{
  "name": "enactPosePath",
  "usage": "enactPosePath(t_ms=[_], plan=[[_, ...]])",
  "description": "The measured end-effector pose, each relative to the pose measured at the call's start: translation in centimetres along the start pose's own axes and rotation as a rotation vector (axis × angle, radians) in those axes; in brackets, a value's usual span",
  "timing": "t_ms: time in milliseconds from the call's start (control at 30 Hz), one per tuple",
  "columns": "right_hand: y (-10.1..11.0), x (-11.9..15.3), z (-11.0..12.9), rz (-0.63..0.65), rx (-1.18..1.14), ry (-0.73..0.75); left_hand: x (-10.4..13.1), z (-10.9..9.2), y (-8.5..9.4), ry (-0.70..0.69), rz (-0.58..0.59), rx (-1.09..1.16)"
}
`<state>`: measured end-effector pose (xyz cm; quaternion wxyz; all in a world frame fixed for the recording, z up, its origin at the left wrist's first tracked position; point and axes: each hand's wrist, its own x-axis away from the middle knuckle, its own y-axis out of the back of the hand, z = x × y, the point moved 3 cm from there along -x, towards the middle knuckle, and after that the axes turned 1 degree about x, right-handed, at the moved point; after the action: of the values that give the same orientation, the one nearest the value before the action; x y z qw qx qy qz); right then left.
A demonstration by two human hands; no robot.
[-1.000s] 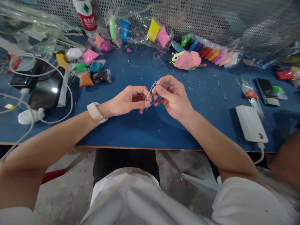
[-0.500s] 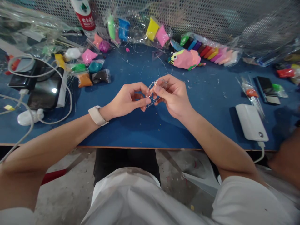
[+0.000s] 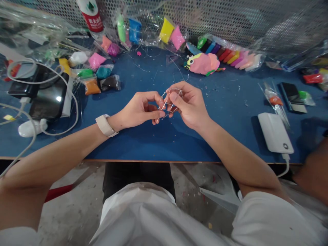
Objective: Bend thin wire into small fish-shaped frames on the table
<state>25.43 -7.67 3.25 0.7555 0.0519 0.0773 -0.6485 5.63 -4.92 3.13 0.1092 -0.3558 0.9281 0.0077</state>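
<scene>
Between my hands, above the blue table (image 3: 143, 143), is a small rounded frame of thin twisted silvery wire (image 3: 169, 104). My left hand (image 3: 143, 108) pinches its left side between thumb and fingers. My right hand (image 3: 189, 104) grips the right side, its thumb bent over the wire and its fingertips partly behind it. A straight length of wire slants across the frame toward my left thumb. Fingers cover parts of the frame, so its whole shape is hard to make out.
Behind my hands lies a pink clay figure (image 3: 203, 64) beside a pack of coloured clay (image 3: 228, 56). Bagged clay (image 3: 92, 87), a black power bank (image 3: 47, 97) and white cables are at left. A white power bank (image 3: 275, 132) lies right; a red-labelled bottle (image 3: 91, 17) stands behind.
The wire frame has turned a little in my fingers, and a straight piece now slants down to my left thumb. My right fingers have shifted slightly; both hands keep their hold.
</scene>
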Motion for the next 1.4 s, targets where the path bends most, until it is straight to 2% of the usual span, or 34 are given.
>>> enactPosePath(t_ms=[267,467,633,733,1000,1400], plan=[[-0.3,-0.1,-0.1,-0.027,-0.044,-0.048,0.0,0.3,0.2,-0.028,-0.040,-0.041],[0.3,-0.5,-0.7,-0.104,-0.080,-0.050,-0.1,0.1,0.6,-0.049,-0.082,-0.061],[0.4,-0.5,-0.6,-0.123,-0.102,-0.018,-0.3,0.7,0.9,-0.036,-0.125,-0.046],[0.4,-0.5,-0.7,-0.113,-0.101,-0.015,-0.3,0.8,1.1,-0.042,-0.118,-0.065],[0.4,-0.5,-1.0,-0.141,-0.085,-0.050,0.0,-0.4,1.0,-0.060,-0.097,-0.298],[0.4,-0.5,-0.6,-0.080,-0.231,-0.178,0.0,-0.6,1.0,-0.187,-0.053,-0.320]])
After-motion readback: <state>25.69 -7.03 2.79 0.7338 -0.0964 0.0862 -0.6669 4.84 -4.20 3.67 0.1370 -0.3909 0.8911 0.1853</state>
